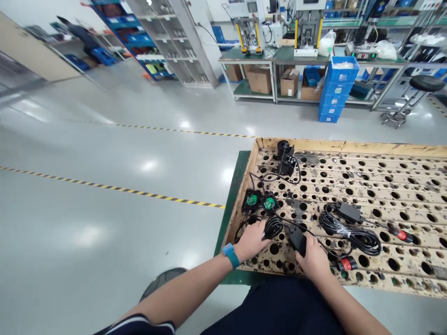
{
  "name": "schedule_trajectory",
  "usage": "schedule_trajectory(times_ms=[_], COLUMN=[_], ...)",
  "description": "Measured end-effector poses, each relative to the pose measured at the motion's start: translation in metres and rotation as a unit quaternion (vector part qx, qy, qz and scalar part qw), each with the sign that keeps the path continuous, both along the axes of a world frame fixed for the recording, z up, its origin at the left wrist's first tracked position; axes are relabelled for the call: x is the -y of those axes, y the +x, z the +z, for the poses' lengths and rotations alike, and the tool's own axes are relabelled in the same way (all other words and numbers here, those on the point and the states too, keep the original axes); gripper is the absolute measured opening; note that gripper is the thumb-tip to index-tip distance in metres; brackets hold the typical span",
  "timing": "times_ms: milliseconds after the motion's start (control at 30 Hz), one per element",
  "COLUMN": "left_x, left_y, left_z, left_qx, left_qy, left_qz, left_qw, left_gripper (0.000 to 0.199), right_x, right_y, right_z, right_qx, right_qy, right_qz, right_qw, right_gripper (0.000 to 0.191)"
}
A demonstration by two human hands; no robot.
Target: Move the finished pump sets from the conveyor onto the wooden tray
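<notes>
My left hand (252,240) is closed around a coiled black cable (273,228) over the left end of the wooden board. In my right hand (314,258) is a small black box (298,240) with cables running from it. Just beyond my left hand sit two black parts with green faces, the left one (252,200) and the right one (270,203). A thin cable links them towards a black pump-like device (286,158) near the far corner. Right of my right hand lies a connector with a red band (346,264).
Another bundled black cable (351,235), a black box (349,212) and a red-banded connector (401,234) lie on the holed wooden board (370,173) with raised edges. Beyond stand workbenches (244,58), stacked blue crates (338,88) and a stool (426,83). A person (82,37) is far left.
</notes>
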State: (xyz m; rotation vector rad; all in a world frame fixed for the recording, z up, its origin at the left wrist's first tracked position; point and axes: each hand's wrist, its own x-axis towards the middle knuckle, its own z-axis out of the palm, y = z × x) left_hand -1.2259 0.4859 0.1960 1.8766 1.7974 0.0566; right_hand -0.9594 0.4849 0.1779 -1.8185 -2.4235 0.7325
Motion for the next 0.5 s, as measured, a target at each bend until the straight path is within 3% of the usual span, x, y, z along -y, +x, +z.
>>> schedule_trajectory(times_ms=[167, 267, 367, 500], left_x=[0.012, 0.008, 0.001, -0.005], left_y=[-0.008, -0.014, -0.02, -0.013], left_z=[-0.006, -0.002, -0.001, -0.003], left_qx=[0.022, 0.016, 0.089, 0.225], left_qy=[0.009, 0.029, 0.028, -0.001], left_qz=[-0.017, -0.016, 0.041, 0.148], left_qw=[1.0, 0.999, 0.995, 0.963], left_gripper=[0.047, 0.027, 0.018, 0.034], right_x=[-0.006, -0.005, -0.001, 0.005], right_y=[-0.006, -0.026, -0.047, -0.064], right_z=[0.007, 0.004, -0.004, -0.005], right_qx=[-0.152, -0.221, -0.265, -0.281], right_qy=[0.074, 0.06, 0.007, -0.038], right_qz=[0.006, -0.01, -0.007, 0.063], right_qw=[0.986, 0.973, 0.964, 0.957], right_gripper=[0.058, 0.057, 0.046, 0.031])
